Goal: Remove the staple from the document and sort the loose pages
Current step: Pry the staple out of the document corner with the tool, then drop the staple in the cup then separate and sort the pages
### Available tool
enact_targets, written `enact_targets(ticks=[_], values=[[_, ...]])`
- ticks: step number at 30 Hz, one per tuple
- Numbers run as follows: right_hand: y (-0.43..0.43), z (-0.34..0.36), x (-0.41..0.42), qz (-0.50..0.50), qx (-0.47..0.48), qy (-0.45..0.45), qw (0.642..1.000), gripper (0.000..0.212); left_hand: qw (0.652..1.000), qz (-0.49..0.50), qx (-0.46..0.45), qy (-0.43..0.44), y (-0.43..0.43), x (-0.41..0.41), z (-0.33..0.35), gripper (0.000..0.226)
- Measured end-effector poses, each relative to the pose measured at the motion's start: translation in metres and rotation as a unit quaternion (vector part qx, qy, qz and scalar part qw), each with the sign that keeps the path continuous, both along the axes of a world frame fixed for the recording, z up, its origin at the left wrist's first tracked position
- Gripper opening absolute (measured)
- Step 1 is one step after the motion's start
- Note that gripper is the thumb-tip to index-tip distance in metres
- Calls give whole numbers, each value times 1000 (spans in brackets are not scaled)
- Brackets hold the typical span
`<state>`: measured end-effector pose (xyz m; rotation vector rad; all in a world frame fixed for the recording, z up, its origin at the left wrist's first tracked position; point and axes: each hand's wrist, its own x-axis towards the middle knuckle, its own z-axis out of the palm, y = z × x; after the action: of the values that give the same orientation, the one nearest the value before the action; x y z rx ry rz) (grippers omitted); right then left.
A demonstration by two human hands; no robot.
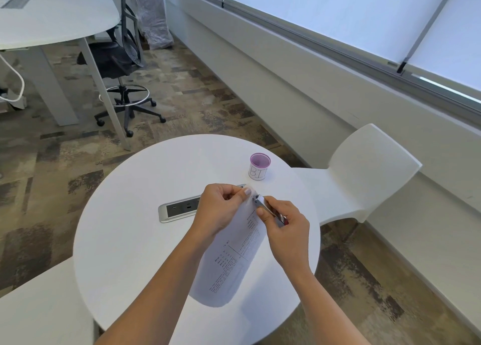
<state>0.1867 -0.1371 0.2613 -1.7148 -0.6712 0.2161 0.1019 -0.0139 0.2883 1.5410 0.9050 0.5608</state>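
Staple pull under way at far corner of document.
Round surface (pixel 125 240); document (pixel 234 256) lifted above it, left hand (pixel 221 209) pinching corner, right hand (pixel 283 227) gripping staple remover (pixel 263 204). Risk: angled pull tears corner.

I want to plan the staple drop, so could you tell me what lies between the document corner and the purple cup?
The head view shows only bare white table between the document corner and the purple cup.

Matt white paper document (pixel 234 253); shiny metal staple remover (pixel 268 209); smooth matt white table (pixel 125 240); brushed metal socket panel (pixel 179 209).
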Motion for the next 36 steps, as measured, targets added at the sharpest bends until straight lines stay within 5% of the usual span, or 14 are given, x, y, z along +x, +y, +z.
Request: enact_targets(ticks=[6, 21, 23, 29, 36], values=[[2, -3, 0, -2, -5, -69, 998, 27, 1000, -1, 4, 8, 2, 0, -3, 25], [13, -46, 26, -66, 28, 142, 987, 18, 999, 31, -5, -5, 17, -7, -18, 25], [14, -66, 35, -92, 4, 194, 977, 29, 999, 46, -3, -1, 20, -10, -23, 26], [12, -131, 54, -74, -126, 297, 944, 11, 996, 89, 10, 7, 27, -24, -36, 27], [4, -195, 60, -77, -282, 336, 896, 34, 993, 113, 5, 15, 30, -38, -44, 25]])
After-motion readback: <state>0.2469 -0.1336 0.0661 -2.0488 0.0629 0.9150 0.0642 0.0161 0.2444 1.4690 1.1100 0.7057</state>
